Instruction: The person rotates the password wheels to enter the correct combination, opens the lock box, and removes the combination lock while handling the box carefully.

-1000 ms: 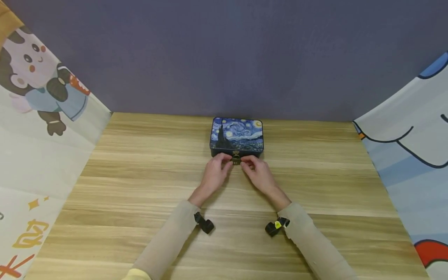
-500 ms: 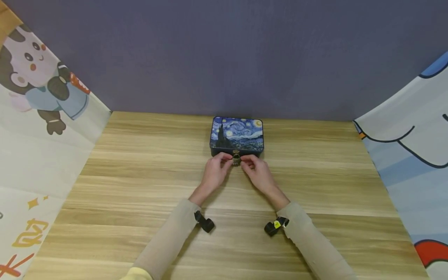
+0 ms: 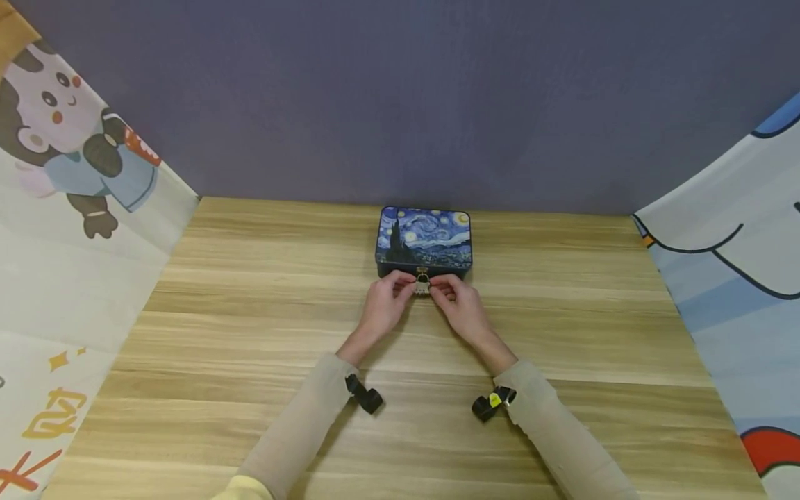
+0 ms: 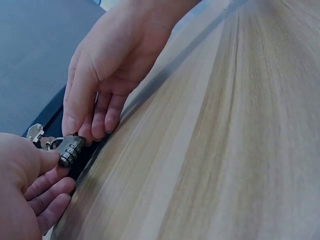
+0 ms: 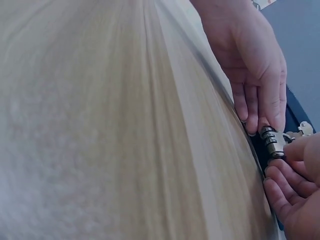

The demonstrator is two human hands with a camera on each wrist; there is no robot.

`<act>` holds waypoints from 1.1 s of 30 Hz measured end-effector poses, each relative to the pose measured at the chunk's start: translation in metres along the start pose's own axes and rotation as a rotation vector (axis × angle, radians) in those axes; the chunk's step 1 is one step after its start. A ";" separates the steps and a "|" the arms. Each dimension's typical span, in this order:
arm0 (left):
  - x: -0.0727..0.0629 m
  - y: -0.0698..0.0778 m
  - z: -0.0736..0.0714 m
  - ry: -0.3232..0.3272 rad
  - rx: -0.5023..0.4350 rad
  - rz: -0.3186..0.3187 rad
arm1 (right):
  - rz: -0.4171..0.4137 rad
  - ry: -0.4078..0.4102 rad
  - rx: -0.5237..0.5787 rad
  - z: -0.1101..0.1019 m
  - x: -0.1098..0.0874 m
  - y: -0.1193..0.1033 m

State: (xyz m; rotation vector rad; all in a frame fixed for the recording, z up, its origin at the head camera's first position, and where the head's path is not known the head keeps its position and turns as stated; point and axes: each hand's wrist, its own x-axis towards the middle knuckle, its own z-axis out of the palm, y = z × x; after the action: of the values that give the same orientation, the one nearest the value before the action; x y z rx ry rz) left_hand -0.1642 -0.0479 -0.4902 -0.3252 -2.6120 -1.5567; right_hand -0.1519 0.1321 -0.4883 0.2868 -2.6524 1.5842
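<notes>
A small combination padlock (image 3: 422, 285) with several number wheels hangs by its shackle at the metal latch (image 3: 422, 270) on the front of a dark blue tin box (image 3: 424, 238). A starry night painting covers the lid, which is down. My left hand (image 3: 382, 305) pinches the padlock's left side between thumb and fingers. From the other side, my right hand (image 3: 464, 309) pinches it too. In the left wrist view the wheels of the padlock (image 4: 70, 150) face the near side. Whether the shackle is locked, I cannot tell.
The wooden table (image 3: 262, 278) lies around the box. Behind the box rises a dark grey-blue panel (image 3: 400, 104). Printed cartoon sheets border the left (image 3: 75, 271) and right (image 3: 744, 292) sides. A small black camera sits on each wrist.
The padlock has tilted in my fingers, so its body looks lighter and more of the shackle shows. Both hands stay almost where they were, and the box stays put.
</notes>
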 end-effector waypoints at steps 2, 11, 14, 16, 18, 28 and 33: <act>0.000 0.000 0.000 -0.004 -0.010 -0.008 | 0.005 0.001 0.004 0.000 0.000 0.000; 0.001 0.003 -0.002 -0.010 -0.086 -0.054 | 0.037 0.010 0.045 0.000 0.001 -0.003; 0.001 0.004 -0.002 -0.013 -0.109 -0.073 | 0.043 0.004 0.055 0.001 0.001 -0.004; 0.000 0.004 -0.002 -0.015 -0.123 -0.089 | 0.051 -0.003 0.067 0.001 0.000 -0.005; 0.000 0.005 -0.002 -0.016 -0.145 -0.105 | 0.052 -0.007 0.078 0.001 -0.001 -0.005; 0.000 0.007 -0.001 -0.013 -0.207 -0.175 | 0.021 -0.013 0.128 0.001 -0.002 -0.002; 0.001 0.007 -0.002 -0.016 -0.213 -0.203 | 0.022 -0.024 0.113 -0.001 -0.002 -0.003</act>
State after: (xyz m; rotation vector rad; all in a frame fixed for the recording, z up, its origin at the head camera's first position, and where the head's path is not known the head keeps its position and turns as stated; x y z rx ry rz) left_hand -0.1635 -0.0458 -0.4830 -0.0876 -2.5631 -1.9097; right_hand -0.1492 0.1321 -0.4857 0.2838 -2.5961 1.7522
